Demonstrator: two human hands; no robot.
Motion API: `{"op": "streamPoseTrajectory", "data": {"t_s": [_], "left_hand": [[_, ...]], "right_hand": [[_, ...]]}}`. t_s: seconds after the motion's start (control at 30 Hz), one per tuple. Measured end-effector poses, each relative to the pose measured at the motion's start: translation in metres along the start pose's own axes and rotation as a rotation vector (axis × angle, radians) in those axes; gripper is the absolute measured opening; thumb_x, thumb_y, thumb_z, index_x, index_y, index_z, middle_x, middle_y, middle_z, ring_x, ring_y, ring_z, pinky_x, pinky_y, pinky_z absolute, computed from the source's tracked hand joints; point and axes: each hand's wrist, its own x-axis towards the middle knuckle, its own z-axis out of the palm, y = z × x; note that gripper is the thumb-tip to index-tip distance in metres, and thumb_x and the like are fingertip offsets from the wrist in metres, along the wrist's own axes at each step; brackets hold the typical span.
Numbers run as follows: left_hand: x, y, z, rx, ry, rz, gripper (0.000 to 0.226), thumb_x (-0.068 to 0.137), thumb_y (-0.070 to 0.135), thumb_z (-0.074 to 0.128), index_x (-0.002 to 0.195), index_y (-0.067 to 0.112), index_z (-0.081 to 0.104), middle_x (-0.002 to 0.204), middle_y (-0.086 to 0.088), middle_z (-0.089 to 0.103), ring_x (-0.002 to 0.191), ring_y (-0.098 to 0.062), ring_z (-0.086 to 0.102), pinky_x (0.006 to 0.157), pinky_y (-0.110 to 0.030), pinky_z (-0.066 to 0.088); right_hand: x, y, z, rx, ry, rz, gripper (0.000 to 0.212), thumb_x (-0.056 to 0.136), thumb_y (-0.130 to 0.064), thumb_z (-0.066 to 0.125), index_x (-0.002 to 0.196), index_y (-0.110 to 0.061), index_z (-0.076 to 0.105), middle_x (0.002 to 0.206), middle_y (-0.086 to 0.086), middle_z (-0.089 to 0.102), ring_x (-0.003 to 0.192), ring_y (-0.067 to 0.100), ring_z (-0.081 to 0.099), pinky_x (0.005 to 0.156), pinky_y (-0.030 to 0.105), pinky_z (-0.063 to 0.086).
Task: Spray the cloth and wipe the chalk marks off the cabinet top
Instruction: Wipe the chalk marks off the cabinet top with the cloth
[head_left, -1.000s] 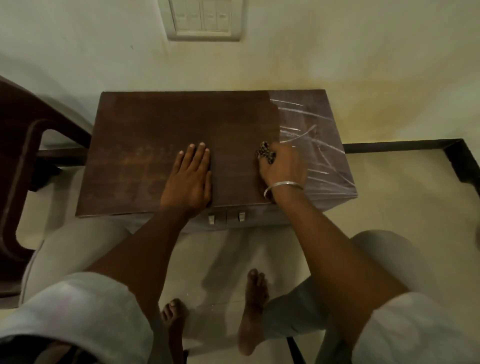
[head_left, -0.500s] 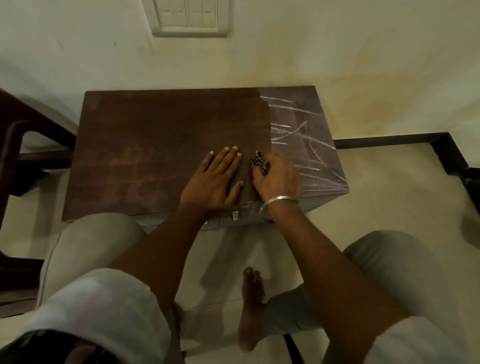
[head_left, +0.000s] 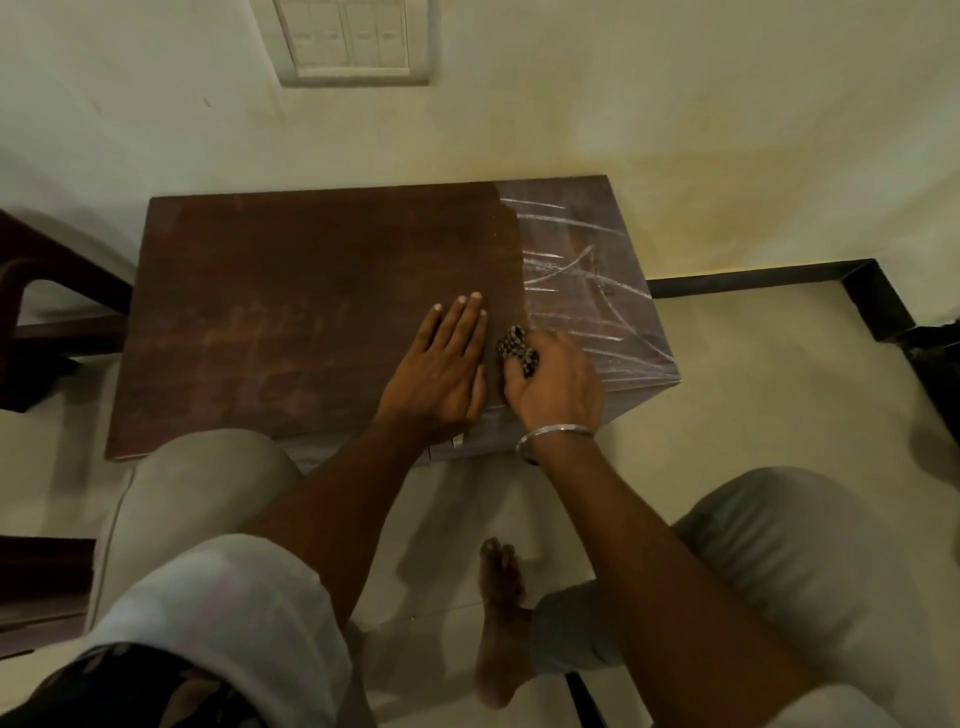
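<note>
A low brown cabinet top (head_left: 291, 322) stands against the wall. White chalk marks (head_left: 576, 270) streak its right end; the wider left part is dark and free of streaks. My right hand (head_left: 558, 384) grips a bunched checked cloth (head_left: 517, 353) and holds it down on the top at the edge of the chalked area. My left hand (head_left: 441, 369) lies flat on the wood just left of the cloth, fingers straight. No spray bottle is in view.
A dark wooden chair (head_left: 47, 312) stands at the left. A switch plate (head_left: 353, 41) is on the wall above. A dark skirting (head_left: 779, 275) runs along the floor at right. My knees and a bare foot (head_left: 501, 623) are below the cabinet's front edge.
My left hand slid to the right across the top until it lay beside the right hand. The right hand with the cloth stayed at the chalk's edge, drifting slightly toward the front.
</note>
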Motion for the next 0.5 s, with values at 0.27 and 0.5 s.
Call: {"op": "streamPoseTrajectory", "data": {"t_s": [0.27,0.5], "left_hand": [[-0.002,0.001,0.000,0.001,0.026,0.051,0.069,0.099,0.041,0.031,0.152,-0.003,0.031,0.162,-0.021,0.022,0.152,-0.032,0.020,0.124,-0.050,0.015],[-0.001,-0.002,0.005,-0.071,0.046,0.003,0.072,0.097,0.048,0.032,0.152,0.001,0.034,0.162,-0.017,0.027,0.151,-0.028,0.024,0.124,-0.048,0.017]], "right_hand": [[0.003,0.004,-0.005,0.021,-0.001,0.033,0.027,0.088,-0.035,0.059,0.112,-0.023,0.063,0.111,0.003,0.059,0.098,0.024,0.057,0.076,0.032,0.044],[0.012,0.010,-0.007,0.033,-0.005,0.069,0.028,0.088,-0.037,0.060,0.112,-0.024,0.064,0.112,0.003,0.059,0.101,0.024,0.057,0.082,0.037,0.048]]}}
